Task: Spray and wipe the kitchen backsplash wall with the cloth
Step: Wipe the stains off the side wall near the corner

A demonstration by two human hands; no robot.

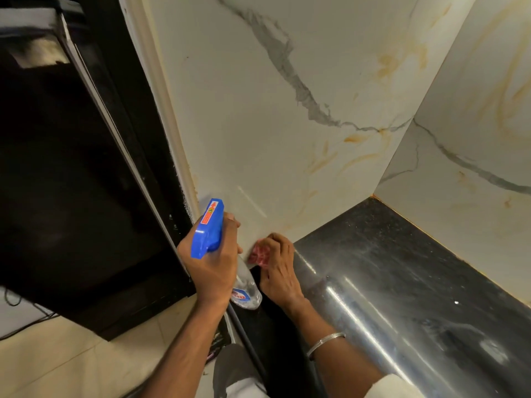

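Observation:
My left hand [211, 262] grips a clear spray bottle [247, 291] with a blue trigger head [209, 228], its nozzle pointed up at the marble-patterned backsplash wall [258, 124]. My right hand [280, 268] presses a crumpled red cloth [258, 254] against the bottom of that wall, where it meets the black countertop [402, 268]. The cloth is mostly covered by my fingers. The two hands are close together, the bottle's body between them.
A second marble wall panel [465, 156] meets the first at a corner on the right. A dark appliance or cabinet [71, 168] stands at the left beside a cream wall edge [163, 110]. Beige floor tiles [71, 360] with cables lie below.

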